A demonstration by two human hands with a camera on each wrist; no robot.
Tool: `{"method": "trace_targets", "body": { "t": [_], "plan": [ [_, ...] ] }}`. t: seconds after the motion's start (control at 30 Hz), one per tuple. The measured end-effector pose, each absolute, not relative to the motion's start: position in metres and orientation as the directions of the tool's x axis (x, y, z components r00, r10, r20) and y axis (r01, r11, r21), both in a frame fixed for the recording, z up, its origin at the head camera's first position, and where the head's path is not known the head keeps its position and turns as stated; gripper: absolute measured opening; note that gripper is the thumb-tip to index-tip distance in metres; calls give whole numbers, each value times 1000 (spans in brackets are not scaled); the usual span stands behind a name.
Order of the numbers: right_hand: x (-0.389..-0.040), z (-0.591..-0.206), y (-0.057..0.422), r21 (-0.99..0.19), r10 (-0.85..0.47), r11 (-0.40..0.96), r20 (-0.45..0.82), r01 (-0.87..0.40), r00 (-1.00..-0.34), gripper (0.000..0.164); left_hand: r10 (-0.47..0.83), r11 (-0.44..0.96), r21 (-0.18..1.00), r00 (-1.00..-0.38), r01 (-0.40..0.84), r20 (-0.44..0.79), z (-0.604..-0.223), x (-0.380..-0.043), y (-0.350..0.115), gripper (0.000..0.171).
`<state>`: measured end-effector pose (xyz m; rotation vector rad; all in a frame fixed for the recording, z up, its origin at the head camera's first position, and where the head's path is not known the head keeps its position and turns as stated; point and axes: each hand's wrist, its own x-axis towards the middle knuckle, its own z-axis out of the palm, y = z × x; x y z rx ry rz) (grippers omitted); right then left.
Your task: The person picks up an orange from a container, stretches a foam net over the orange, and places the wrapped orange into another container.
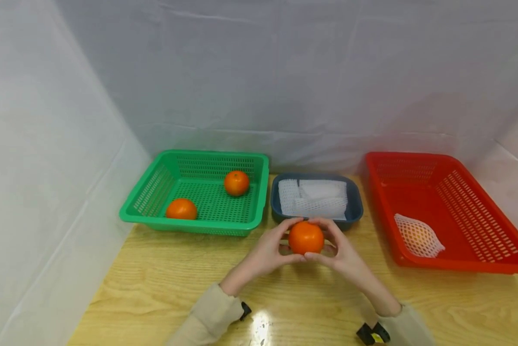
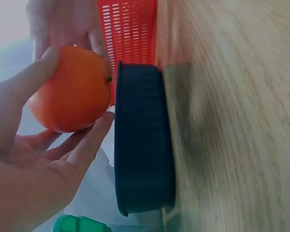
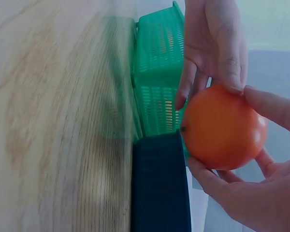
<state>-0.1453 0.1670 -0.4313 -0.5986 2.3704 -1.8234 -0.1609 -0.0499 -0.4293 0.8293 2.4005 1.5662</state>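
Note:
Both hands hold one orange (image 1: 306, 238) above the table, in front of the dark blue basket (image 1: 355, 204). My left hand (image 1: 267, 250) grips its left side and my right hand (image 1: 345, 252) its right side, thumbs toward me and nearly meeting. In the left wrist view the orange (image 2: 75, 89) shows a small green stem end facing the table. From the right wrist view, fingers of both hands curve round the orange (image 3: 222, 128). White foam net sleeves (image 1: 321, 199) lie in the blue basket, just beyond the fingertips.
A green basket (image 1: 194, 224) on the left contains two oranges, one at the back right (image 1: 236, 183) and one at the front left (image 1: 182, 209). On the right, a red basket (image 1: 471, 264) holds a net-wrapped fruit (image 1: 418, 236). White sheeting (image 1: 259, 86) rises behind the wooden table (image 1: 155, 288).

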Motion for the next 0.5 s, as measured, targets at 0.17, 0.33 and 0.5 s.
{"method": "trace_targets", "body": {
  "t": [0.17, 0.33, 0.5],
  "plan": [
    [-145, -433, 168, -954, -379, 198, 136, -224, -915, 66, 528, 324, 864, -832, 384, 172, -432, -161, -49, 77],
    [-146, -436, 170, -939, -371, 270, 104, -214, -923, 66, 531, 375, 824, -827, 424, 183, -435, -161, -48, 77],
    [-146, -440, 173, -915, -385, 342, 71, -214, -920, 64, 538, 486, 757, -832, 436, 134, -440, -161, -48, 80]
  ]
}}
